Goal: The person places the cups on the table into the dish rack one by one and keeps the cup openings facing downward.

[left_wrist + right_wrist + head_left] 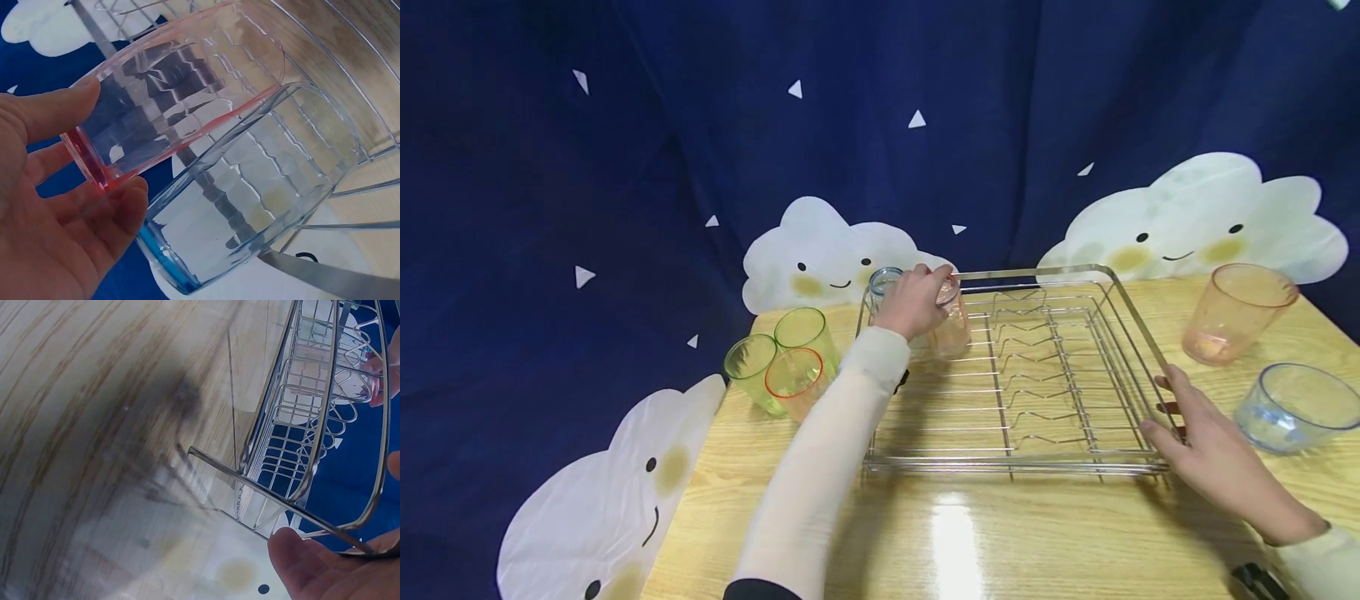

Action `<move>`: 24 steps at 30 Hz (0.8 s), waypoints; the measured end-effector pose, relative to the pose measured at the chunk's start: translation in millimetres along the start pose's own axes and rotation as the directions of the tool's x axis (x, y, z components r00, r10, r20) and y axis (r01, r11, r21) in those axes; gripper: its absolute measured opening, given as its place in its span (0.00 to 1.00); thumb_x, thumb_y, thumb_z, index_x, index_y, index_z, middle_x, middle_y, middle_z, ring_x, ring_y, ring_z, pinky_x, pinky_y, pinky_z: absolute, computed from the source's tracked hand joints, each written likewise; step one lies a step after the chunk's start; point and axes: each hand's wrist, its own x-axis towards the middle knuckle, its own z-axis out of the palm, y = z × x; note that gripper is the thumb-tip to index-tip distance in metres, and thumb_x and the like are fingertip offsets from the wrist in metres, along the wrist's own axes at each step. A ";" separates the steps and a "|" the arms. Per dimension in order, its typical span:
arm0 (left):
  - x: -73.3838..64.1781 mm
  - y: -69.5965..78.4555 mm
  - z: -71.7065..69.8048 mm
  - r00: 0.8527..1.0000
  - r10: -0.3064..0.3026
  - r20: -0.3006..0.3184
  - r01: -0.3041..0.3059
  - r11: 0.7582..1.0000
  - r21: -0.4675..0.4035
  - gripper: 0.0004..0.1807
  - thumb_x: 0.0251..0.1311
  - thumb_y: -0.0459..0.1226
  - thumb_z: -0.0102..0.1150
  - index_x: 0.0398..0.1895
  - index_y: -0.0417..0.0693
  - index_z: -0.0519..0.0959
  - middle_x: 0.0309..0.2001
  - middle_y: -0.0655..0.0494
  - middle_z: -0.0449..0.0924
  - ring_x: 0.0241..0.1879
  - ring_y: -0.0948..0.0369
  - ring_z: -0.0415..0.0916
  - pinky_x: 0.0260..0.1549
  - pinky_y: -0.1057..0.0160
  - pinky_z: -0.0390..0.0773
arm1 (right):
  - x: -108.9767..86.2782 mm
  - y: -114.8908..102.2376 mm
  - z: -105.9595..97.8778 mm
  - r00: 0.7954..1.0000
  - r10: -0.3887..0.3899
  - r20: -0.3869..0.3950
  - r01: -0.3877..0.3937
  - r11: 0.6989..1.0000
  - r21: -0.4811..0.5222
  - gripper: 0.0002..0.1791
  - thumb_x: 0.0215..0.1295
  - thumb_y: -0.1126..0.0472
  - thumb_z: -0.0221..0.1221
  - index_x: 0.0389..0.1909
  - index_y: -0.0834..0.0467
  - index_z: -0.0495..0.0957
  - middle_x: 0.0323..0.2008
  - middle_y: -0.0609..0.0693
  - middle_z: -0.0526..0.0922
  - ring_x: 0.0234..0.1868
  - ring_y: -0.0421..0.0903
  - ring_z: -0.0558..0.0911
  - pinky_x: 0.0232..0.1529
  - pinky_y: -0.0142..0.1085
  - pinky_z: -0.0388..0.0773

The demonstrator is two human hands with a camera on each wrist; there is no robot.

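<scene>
At the rack's far left corner, my left hand (pixel 913 302) holds a clear pink cup (pixel 181 106) by its thick base, thumb on one side and fingers on the other. The cup is upside down in the wire dish rack (pixel 1000 375). Close beside it, a clear blue-based cup (pixel 250 187) also stands base up. My right hand (pixel 1213 454) grips the rack's right side near the front corner, thumb over the metal frame (pixel 281 500); some of its fingers are hidden behind the wires.
Left of the rack stand two green cups (pixel 805 329) and an orange-rimmed cup (pixel 793 375), mouths up. To the right are an orange cup (pixel 1240 312) and a blue cup (pixel 1296 408). A dark blue curtain (pixel 880 125) hangs behind the wooden table (pixel 760 500).
</scene>
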 end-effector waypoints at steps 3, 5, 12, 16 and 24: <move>1.2 0.0 3.4 1.000 -0.009 -0.009 0.009 1.000 0.007 0.31 0.59 0.41 0.66 0.67 0.59 0.70 0.56 0.48 0.78 0.51 0.50 0.80 0.45 0.51 0.83 | -0.2 -1.0 0.1 1.000 -0.001 -0.005 0.001 1.000 0.001 0.43 0.69 0.58 0.57 0.76 0.67 0.45 0.63 0.75 0.67 0.49 0.76 0.77 0.39 0.65 0.76; 2.8 0.4 5.2 1.000 -0.010 -0.020 0.011 1.000 0.010 0.31 0.59 0.41 0.66 0.68 0.58 0.70 0.57 0.47 0.78 0.52 0.49 0.80 0.46 0.51 0.83 | -0.4 -1.3 0.1 1.000 -0.001 -0.010 0.001 1.000 0.002 0.43 0.69 0.58 0.58 0.76 0.66 0.45 0.63 0.75 0.67 0.49 0.76 0.77 0.39 0.64 0.77; 7.2 1.5 13.7 0.997 -0.071 -0.003 0.071 0.997 -0.031 0.36 0.63 0.42 0.63 0.74 0.57 0.63 0.66 0.47 0.72 0.60 0.46 0.74 0.57 0.50 0.79 | -1.0 -1.3 -1.2 1.000 -0.004 -0.017 0.004 1.000 -0.015 0.43 0.68 0.58 0.58 0.76 0.66 0.46 0.63 0.74 0.68 0.48 0.74 0.79 0.36 0.55 0.80; 8.4 3.6 19.7 0.995 -0.100 0.001 0.100 0.995 -0.012 0.36 0.65 0.43 0.61 0.75 0.59 0.61 0.70 0.49 0.68 0.62 0.46 0.72 0.56 0.52 0.80 | -1.2 -0.4 -0.9 1.000 0.007 -0.006 -0.007 1.000 -0.022 0.44 0.68 0.58 0.58 0.76 0.67 0.45 0.63 0.74 0.68 0.49 0.73 0.80 0.34 0.42 0.79; 12.2 9.7 19.9 0.993 -0.101 -0.053 0.108 0.982 0.155 0.35 0.63 0.43 0.61 0.74 0.60 0.64 0.70 0.54 0.69 0.59 0.51 0.72 0.47 0.56 0.78 | -0.9 -2.2 -1.8 1.000 0.024 0.016 -0.024 1.000 -0.004 0.45 0.69 0.56 0.58 0.77 0.65 0.42 0.65 0.74 0.66 0.51 0.73 0.79 0.37 0.48 0.81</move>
